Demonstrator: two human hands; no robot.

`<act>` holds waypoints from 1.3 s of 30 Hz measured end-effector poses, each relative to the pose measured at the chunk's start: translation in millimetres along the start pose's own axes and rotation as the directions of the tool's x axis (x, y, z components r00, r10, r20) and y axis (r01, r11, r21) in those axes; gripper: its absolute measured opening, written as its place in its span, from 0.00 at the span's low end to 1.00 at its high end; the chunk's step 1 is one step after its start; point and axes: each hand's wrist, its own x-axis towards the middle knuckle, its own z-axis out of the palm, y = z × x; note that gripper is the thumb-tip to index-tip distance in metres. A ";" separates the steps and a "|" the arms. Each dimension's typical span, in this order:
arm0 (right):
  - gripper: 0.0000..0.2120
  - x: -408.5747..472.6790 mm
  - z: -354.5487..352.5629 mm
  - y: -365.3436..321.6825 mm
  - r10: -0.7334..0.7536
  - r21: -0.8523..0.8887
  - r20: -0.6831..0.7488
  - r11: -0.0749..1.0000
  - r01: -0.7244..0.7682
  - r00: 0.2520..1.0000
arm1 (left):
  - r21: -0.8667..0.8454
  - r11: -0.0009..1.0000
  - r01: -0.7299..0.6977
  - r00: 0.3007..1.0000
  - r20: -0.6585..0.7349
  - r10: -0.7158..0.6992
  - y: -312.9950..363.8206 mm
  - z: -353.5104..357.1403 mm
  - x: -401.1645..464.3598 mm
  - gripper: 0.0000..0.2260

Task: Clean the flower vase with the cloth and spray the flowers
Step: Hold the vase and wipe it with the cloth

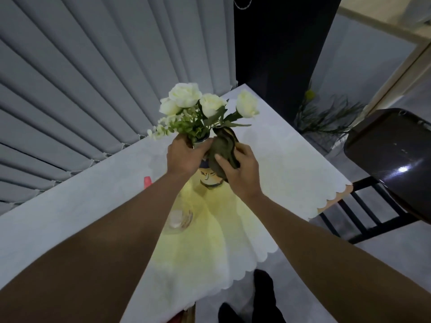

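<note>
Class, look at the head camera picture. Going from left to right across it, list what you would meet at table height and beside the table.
Red object → clear glass → left hand on the vase → cloth under the right hand → green plant → dark chair.

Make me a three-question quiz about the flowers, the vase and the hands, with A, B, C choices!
1. Where is the vase?
A. on the floor
B. on the chair
C. over the table, in the hands

2. What colour are the flowers?
A. white
B. red
C. purple

3. What is the right hand doing?
A. resting empty
B. pressing the cloth on the vase
C. holding a spray bottle

Answers:
1 C: the left hand grips its neck above the table.
2 A: every bloom is creamy white.
3 B: the dark cloth sits between the fingers and the vase.
</note>
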 end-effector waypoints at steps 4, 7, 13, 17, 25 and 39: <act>0.16 9.0 22.5 12.4 -0.027 -0.003 0.097 1.000 0.027 0.995 | -0.006 0.999 0.040 0.999 -0.003 -0.040 1.8 -3.9 6.0 0.15; 0.17 -3.1 28.6 43.1 0.028 -0.089 0.140 0.996 -0.016 0.990 | -0.010 0.997 0.073 0.997 -0.016 -0.073 2.0 -4.6 5.7 0.17; 0.16 -22.6 21.0 75.5 0.190 -0.216 0.250 0.967 -0.137 0.949 | 0.047 0.996 0.071 0.997 -0.006 -0.071 8.9 -2.8 0.8 0.17; 0.15 -13.0 14.7 65.3 0.146 -0.198 0.247 0.975 -0.097 0.958 | 0.040 0.996 0.074 0.996 0.037 -0.075 10.6 -4.9 -2.9 0.18; 0.12 4.5 16.4 10.1 -0.040 0.061 0.094 0.998 0.035 0.995 | -0.081 0.995 0.049 0.991 0.128 -0.039 4.3 -10.8 -10.3 0.22; 0.13 -27.7 14.5 70.9 0.236 -0.139 0.184 0.967 -0.212 0.954 | -0.265 0.956 0.122 0.992 0.012 -0.123 17.2 8.9 -15.3 0.13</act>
